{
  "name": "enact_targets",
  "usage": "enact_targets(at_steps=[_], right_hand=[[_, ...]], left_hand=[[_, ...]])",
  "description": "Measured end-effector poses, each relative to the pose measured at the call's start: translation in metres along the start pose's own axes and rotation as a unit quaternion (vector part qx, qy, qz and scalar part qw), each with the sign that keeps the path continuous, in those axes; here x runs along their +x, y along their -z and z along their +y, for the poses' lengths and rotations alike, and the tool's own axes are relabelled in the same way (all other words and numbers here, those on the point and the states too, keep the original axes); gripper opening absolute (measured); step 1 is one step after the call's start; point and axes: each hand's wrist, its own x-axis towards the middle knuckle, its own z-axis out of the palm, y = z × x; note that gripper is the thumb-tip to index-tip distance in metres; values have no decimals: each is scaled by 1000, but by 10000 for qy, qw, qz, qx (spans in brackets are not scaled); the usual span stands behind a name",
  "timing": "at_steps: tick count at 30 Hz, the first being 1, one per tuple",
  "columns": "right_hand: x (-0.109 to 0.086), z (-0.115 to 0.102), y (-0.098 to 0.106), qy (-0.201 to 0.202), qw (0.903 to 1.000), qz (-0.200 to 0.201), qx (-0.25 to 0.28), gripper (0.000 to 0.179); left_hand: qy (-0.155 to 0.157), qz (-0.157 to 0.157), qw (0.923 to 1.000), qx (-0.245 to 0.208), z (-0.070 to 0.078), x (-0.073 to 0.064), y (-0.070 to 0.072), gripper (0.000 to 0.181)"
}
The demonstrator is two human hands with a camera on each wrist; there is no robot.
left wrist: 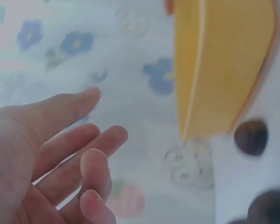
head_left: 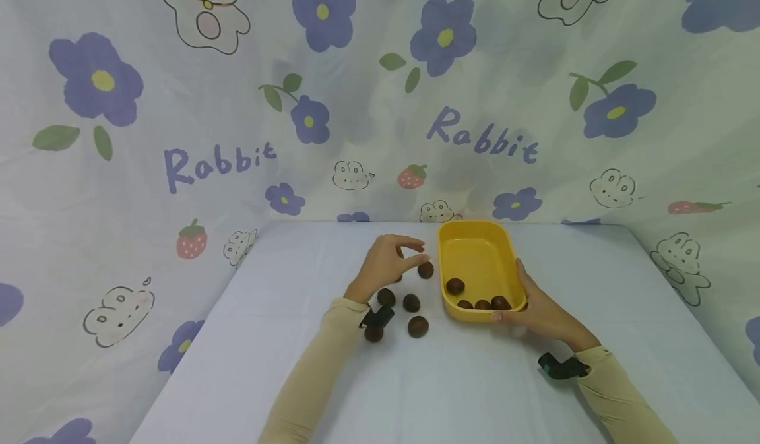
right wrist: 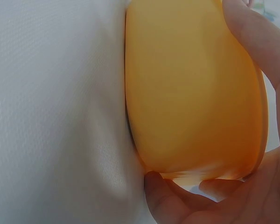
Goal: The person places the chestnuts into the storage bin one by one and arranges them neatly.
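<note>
In the head view, a yellow tray [head_left: 481, 253] stands on the table with several brown chestnuts [head_left: 455, 286] at its near end. My right hand [head_left: 543, 315] grips the tray's near right corner. The right wrist view shows its thumb and fingers [right wrist: 165, 196] against the yellow wall. To the left of the tray, my left hand [head_left: 382, 262] hovers over loose chestnuts [head_left: 418, 326], and one chestnut [head_left: 425, 270] lies by its fingertips. In the left wrist view this hand [left wrist: 60, 158] has loosely bent fingers and nothing between thumb and fingers. The hand partly hides chestnuts beneath it.
A white cloth covers the table [head_left: 285, 365]. A patterned curtain [head_left: 368, 114] with flowers and rabbits hangs behind and at the sides. Dark devices are strapped to the left wrist [head_left: 377, 317] and the right wrist [head_left: 563, 366].
</note>
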Motion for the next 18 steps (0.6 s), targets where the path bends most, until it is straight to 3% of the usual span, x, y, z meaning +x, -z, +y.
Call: enact_targets(at_steps=[7, 18], right_hand=[[0, 0, 1, -58, 10000, 14, -33, 138], [-1, 0, 1, 107, 9999, 7, 8, 136]], left_hand=[[75, 831, 9942, -675, -37, -12, 33, 31], [518, 1272, 9884, -643, -83, -24, 55, 33]])
